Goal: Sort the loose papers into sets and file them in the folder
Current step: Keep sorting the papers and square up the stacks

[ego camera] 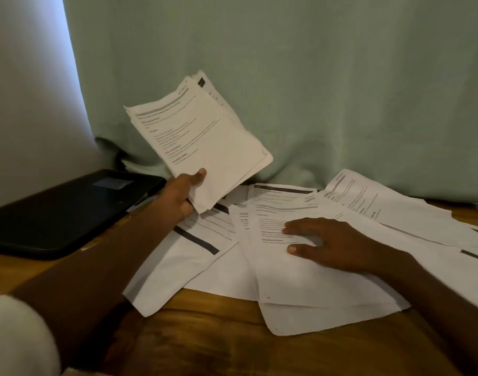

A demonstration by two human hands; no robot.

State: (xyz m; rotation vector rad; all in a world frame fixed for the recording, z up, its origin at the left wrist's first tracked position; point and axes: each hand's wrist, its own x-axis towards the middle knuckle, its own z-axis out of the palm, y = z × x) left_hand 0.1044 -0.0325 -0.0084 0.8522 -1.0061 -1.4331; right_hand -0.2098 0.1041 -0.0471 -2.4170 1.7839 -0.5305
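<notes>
Papers point(300, 270) lie fanned and overlapping on the wooden table point(219, 340), directly beneath and around the right hand point(332, 244), whose fingers rest flat and spread on the topmost sheet. Above and left of those fingers, the left hand point(182, 198) grips a gathered stack point(202, 142) by its lower corner, thumb on top, fingers curled beneath, the sheets tilted up off the table. Left of that hand, a closed black folder point(64, 213) sits with a pen point(141, 203) beside its edge. Single sheets look light, limp and slippery against one another, easily creased; sliding one free under flat fingertips, then pinching an edge, seems the safest hold.
</notes>
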